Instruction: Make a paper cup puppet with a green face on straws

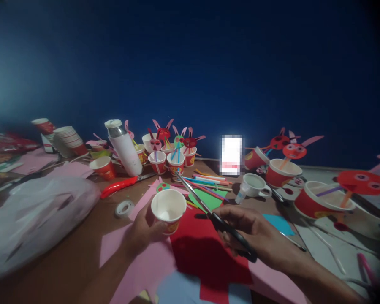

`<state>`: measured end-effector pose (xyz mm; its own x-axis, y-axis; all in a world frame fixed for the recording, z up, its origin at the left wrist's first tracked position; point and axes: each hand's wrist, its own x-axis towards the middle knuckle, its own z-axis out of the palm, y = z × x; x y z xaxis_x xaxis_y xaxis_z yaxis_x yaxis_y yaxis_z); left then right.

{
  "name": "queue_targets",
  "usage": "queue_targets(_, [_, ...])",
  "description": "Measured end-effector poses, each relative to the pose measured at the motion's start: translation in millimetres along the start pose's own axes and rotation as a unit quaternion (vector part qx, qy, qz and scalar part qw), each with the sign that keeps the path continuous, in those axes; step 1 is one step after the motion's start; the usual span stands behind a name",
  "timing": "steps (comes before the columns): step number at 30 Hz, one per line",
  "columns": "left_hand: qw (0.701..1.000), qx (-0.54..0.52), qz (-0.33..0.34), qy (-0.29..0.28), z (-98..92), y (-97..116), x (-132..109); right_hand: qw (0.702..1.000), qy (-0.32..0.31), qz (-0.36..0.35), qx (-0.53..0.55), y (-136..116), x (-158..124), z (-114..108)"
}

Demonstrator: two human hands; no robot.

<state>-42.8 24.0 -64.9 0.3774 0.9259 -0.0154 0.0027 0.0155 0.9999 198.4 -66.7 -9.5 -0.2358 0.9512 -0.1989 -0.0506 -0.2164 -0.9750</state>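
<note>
My left hand (142, 232) is closed around a small paper cup (168, 207), white inside with a red outside, tilted so its mouth faces me. My right hand (256, 236) grips black-handled scissors (209, 211); the long blades point up and left, past the cup's rim. Both hands hover above sheets of red paper (202, 253) and pink paper (139, 266) lying on the brown table (66, 261).
Several paper cups with straw-mounted rabbit faces (174, 147) stand at the back, more (323, 194) at the right. Also on the table: a white bottle (125, 147), red-handled scissors (120, 185), a tape roll (124, 208), loose straws (205, 181), a white mug (255, 185), a plastic bag (34, 215).
</note>
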Motion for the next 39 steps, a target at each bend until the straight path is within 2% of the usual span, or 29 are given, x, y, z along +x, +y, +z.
queue_targets(3, [1.000,-0.021,-0.016,0.007,-1.3,-2,1,1.000,-0.007,0.000,0.012,5,3,-1])
queue_targets(6, [0.997,-0.078,0.006,0.011,-4.7,-8,5,1.000,-0.001,0.017,0.012,6,5,0])
queue_targets(10, [0.982,-0.188,-0.003,-0.015,-3.8,-11,10,0.999,-0.001,0.036,0.007,6,7,5])
queue_targets(14, [0.977,-0.213,-0.009,-0.019,0.0,-7,14,0.999,-0.009,0.047,0.022,12,9,10])
queue_targets(17, [0.989,-0.148,0.004,-0.003,-2.2,-3,12,0.999,-0.013,0.039,0.030,17,11,12])
queue_targets(20, [0.994,0.035,0.096,0.046,-6.0,0,3,1.000,-0.007,0.020,0.012,20,11,8])
queue_targets(22, [0.974,0.151,0.158,0.062,-6.7,1,-3,1.000,0.000,0.005,-0.021,18,10,1])
queue_targets(24, [0.949,0.234,0.210,0.034,-6.0,1,-8,0.996,0.006,-0.007,-0.085,14,6,-10])
queue_targets(26, [0.921,0.286,0.266,0.000,-5.5,0,-10,0.984,0.011,-0.022,-0.177,7,0,-20])
queue_targets(28, [0.903,0.309,0.299,-0.008,-5.9,-1,-8,0.965,0.015,-0.035,-0.261,-1,-6,-26])
queue_targets(30, [0.901,0.313,0.299,0.004,-6.7,-2,-6,0.948,0.015,-0.035,-0.315,-8,-13,-24])
queue_targets(33, [0.911,0.319,0.260,0.013,-6.2,-3,-4,0.929,0.014,-0.041,-0.368,-16,-21,-14])
queue_targets(39, [0.922,0.313,0.226,0.016,-1.2,-1,-3,0.897,0.026,-0.083,-0.434,-12,-32,-2])
